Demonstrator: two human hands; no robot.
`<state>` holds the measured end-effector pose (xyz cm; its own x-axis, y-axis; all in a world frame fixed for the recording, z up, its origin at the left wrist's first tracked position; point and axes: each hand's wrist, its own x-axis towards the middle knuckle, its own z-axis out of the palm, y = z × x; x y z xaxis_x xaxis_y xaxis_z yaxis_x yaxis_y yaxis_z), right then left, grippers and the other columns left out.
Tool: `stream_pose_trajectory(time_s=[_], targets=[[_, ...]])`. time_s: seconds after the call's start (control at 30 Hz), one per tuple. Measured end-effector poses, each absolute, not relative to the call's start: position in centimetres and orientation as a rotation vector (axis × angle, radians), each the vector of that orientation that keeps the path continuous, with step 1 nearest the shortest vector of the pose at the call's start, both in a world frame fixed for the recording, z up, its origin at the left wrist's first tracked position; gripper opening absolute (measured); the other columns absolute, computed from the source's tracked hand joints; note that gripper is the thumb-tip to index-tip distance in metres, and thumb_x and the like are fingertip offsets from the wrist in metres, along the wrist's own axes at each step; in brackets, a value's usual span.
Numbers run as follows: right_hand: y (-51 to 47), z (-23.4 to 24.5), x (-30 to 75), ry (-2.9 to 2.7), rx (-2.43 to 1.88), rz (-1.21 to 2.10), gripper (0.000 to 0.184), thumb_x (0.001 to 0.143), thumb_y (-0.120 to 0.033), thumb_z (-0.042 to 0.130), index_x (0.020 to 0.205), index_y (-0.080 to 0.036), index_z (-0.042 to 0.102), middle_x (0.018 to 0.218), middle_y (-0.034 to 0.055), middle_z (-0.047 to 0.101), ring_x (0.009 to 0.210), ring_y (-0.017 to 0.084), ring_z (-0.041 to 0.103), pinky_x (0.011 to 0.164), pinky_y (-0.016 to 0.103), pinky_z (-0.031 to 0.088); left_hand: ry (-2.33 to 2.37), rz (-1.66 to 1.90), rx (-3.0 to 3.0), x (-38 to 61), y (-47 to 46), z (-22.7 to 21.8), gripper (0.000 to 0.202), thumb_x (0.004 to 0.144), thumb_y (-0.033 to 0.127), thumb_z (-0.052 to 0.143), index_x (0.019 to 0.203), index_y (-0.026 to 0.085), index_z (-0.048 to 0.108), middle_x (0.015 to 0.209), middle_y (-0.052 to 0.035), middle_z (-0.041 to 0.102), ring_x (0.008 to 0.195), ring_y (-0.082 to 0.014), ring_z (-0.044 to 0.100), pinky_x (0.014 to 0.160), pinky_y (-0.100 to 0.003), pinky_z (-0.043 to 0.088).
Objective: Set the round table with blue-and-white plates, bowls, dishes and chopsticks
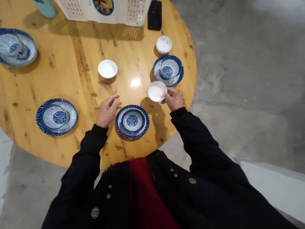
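Your right hand (175, 99) pinches small white ceramic cup (156, 91) by rim, just beyond blue-and-white patterned plate (132, 121) on round wooden table (71, 63). Your left hand (108, 109) loosely curled, empty, beside plate. Risk: rim-only pinch may slip, so cup tips and strikes plate.

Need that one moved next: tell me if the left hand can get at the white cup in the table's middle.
Probably yes. The left hand is free, and only bare table lies between it and the middle cup; the right hand holds a second cup.
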<state>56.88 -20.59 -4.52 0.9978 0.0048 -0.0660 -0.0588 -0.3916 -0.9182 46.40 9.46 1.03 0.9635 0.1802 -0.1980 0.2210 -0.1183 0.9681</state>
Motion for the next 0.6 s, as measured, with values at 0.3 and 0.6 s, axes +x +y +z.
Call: stream_pose_trajectory(time_s=[0.3,0.6], targets=[[-21.8,-8.9,51.9,0.318,-1.956,0.146,0.044,0.065,-0.028,0.054,0.101,-0.01,0.07,0.079,0.0068,0.072,0.058,0.02,0.066,0.051,0.035,0.06,0.614,-0.046,1.614,37.8,9.9,-1.0,0.041,0.086,0.043,0.06,0.112,0.012,0.067,0.088,-0.007,0.072,0.076,-0.0142,0.068,0.079,-0.03,0.055],[-20.8,-10.8,53.5,0.142,-2.075,0.125,0.042,0.074,-0.03,0.052,0.108,-0.013,0.069,0.088,0.0076,0.073,0.078,0.025,0.071,0.07,0.043,0.063,0.705,-0.042,1.576,35.4,8.3,-1.2,0.042,0.085,0.046,0.062,0.11,0.012,0.068,0.089,-0.0073,0.072,0.075,-0.0141,0.068,0.076,-0.029,0.053]])
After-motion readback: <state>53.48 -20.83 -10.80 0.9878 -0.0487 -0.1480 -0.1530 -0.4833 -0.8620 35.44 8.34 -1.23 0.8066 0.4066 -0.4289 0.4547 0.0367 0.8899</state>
